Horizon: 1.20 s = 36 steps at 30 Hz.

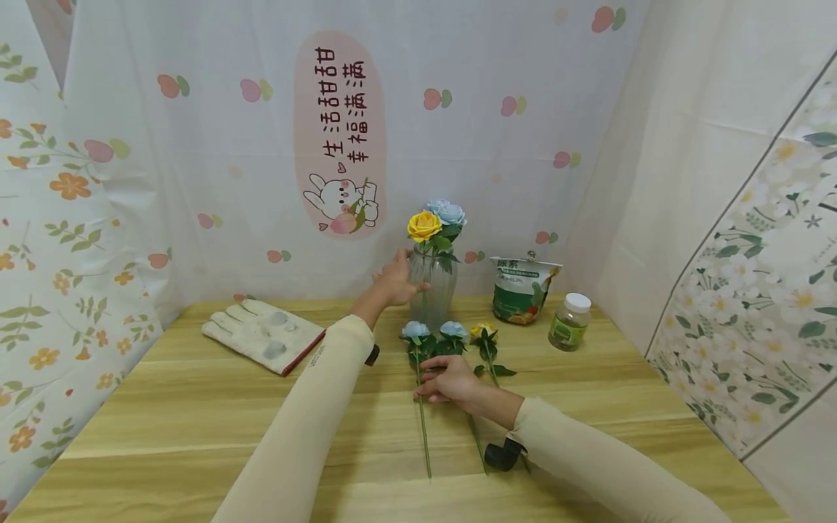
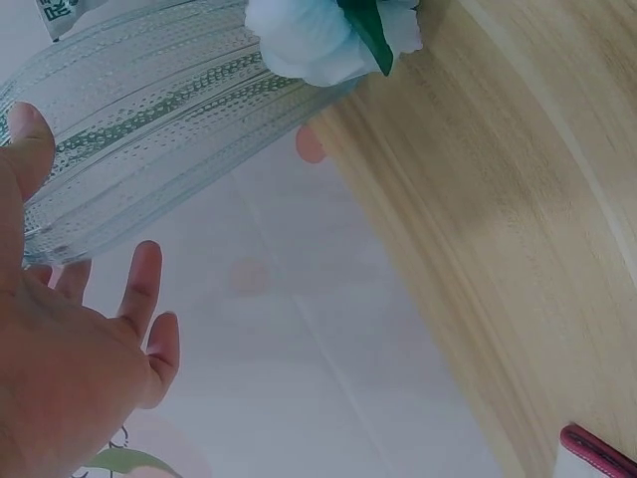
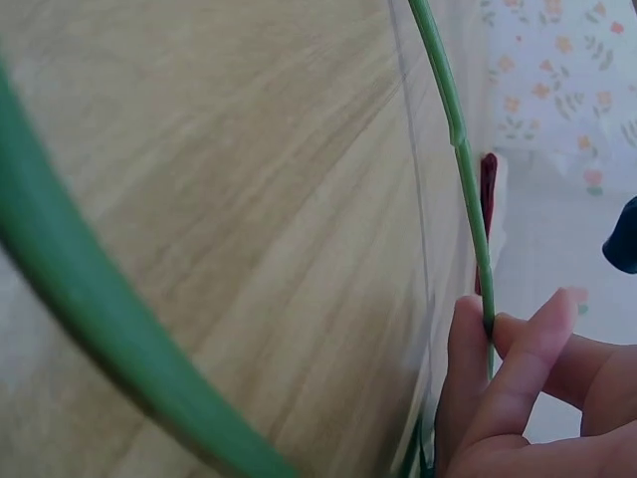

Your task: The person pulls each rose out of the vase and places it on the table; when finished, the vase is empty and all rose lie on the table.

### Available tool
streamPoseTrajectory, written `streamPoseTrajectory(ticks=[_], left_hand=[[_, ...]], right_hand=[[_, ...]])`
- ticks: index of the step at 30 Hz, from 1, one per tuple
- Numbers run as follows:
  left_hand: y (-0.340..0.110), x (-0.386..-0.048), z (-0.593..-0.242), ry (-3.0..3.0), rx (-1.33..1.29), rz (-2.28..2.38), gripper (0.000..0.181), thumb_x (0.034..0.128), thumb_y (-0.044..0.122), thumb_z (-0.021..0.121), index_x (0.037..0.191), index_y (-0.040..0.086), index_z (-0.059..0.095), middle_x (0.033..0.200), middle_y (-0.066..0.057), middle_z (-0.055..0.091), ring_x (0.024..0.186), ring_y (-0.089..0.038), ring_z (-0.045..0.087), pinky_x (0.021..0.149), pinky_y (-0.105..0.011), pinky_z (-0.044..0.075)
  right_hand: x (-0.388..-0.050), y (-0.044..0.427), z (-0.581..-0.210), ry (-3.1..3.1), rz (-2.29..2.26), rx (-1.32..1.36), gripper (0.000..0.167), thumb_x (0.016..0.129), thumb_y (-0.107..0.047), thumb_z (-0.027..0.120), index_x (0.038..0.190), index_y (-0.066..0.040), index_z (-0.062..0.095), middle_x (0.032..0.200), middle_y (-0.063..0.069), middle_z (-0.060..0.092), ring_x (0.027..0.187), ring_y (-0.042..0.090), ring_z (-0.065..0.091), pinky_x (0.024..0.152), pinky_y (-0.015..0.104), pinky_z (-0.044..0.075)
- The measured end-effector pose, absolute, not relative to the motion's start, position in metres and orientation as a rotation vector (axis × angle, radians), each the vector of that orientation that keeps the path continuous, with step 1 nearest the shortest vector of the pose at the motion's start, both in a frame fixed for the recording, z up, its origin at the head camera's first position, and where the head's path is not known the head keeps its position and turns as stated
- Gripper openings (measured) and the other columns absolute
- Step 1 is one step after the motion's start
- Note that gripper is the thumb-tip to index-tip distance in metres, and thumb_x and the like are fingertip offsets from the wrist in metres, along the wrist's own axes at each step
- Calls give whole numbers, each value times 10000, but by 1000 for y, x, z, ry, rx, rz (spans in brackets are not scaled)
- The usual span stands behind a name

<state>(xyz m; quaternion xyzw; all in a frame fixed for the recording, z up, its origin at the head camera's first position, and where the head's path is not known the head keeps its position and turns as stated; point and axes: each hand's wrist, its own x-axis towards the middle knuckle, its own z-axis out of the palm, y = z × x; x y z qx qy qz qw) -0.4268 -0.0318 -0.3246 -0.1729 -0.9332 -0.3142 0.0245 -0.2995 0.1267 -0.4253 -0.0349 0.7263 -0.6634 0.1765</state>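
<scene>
A ribbed clear glass vase (image 1: 433,290) stands at the table's back with a yellow rose (image 1: 423,226) and pale blue roses (image 1: 447,212) in it. My left hand (image 1: 394,282) holds the vase's left side, thumb in front, some fingers behind; in the left wrist view two fingers stick out loosely. Between thumb and fingers, my right hand (image 1: 454,383) pinches the green stem (image 3: 468,189) of a blue rose (image 1: 415,330). Beside it lie a second blue rose (image 1: 453,331) and a yellow rose (image 1: 484,332), their stems partly hidden by the right hand and forearm.
A white work glove (image 1: 261,334) with a red cuff edge lies on the left of the wooden table (image 1: 196,443). Right of the vase stand a clipped green-and-white bag (image 1: 523,290) and a white-lidded jar (image 1: 570,322). Patterned curtains (image 1: 229,160) enclose the table's back and sides.
</scene>
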Motion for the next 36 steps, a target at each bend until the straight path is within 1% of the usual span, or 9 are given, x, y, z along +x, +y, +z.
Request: streamPoseTrajectory(ticks=[5, 10, 15, 19, 22, 27, 29, 33, 36], left_hand=[[-32, -426, -325, -2883, -528, -968, 828, 939, 428, 664, 1507, 97, 160, 1589, -127, 290, 1400, -410, 336, 1112, -636, 128], [-31, -425, -326, -2882, -532, -970, 827, 940, 430, 662, 1511, 95, 166, 1589, -120, 288, 1410, -407, 320, 1119, -639, 112], [-31, -427, -328, -2863, -537, -943, 832, 935, 445, 662, 1514, 95, 177, 1578, -125, 304, 1399, -420, 324, 1115, -648, 140], [-32, -428, -329, -2856, -542, -939, 834, 934, 450, 660, 1512, 98, 173, 1580, -125, 301, 1390, -427, 335, 1109, -652, 151], [-33, -428, -329, -2858, -544, -945, 835, 936, 450, 657, 1514, 100, 166, 1585, -126, 290, 1393, -431, 329, 1109, -657, 143], [-33, -427, -329, -2853, -541, -946, 835, 928, 437, 675, 1502, 97, 173, 1578, -130, 300, 1387, -427, 349, 1105, -668, 143], [-33, -426, -329, -2850, -544, -950, 834, 924, 432, 682, 1496, 92, 181, 1573, -134, 308, 1381, -427, 358, 1101, -670, 148], [-32, -425, -328, -2851, -541, -953, 829, 926, 436, 677, 1495, 91, 184, 1573, -139, 308, 1387, -418, 353, 1099, -660, 156], [-31, -425, -327, -2859, -538, -950, 820, 932, 438, 668, 1495, 98, 179, 1575, -132, 301, 1393, -410, 345, 1101, -654, 154]], right_hand=[[-300, 127, -424, 2068, -1859, -108, 462, 848, 135, 662, 1288, 120, 523, 1086, 227, 603, 774, 208, 728, 551, 202, 532], [-296, 133, -418, 2136, -1787, -140, 471, 850, 88, 682, 1300, 103, 542, 1110, 241, 657, 768, 205, 732, 540, 213, 531], [-293, 144, -406, 2206, -1725, -188, 431, 883, 48, 664, 1301, 89, 567, 1056, 259, 705, 743, 229, 741, 517, 221, 514], [-298, 150, -392, 2297, -1686, -158, 351, 896, 19, 674, 1240, 64, 621, 1000, 247, 719, 670, 229, 733, 480, 238, 488], [-306, 154, -381, 2400, -1628, -131, 296, 891, -13, 695, 1181, 37, 664, 986, 202, 728, 632, 237, 722, 462, 266, 467], [-320, 156, -361, 2570, -1554, -126, 214, 884, -51, 706, 1095, -17, 715, 998, 146, 735, 626, 276, 717, 419, 269, 369], [-325, 156, -352, 2633, -1541, -147, 201, 888, -61, 701, 1085, -28, 724, 1015, 144, 734, 633, 274, 720, 410, 266, 358], [-336, 154, -335, 2741, -1542, -285, 240, 918, -71, 671, 1140, 12, 702, 1063, 169, 713, 697, 289, 723, 445, 269, 425], [-344, 150, -324, 2843, -1534, -400, 254, 932, -82, 653, 1164, 14, 694, 1095, 170, 703, 793, 309, 714, 557, 306, 526]])
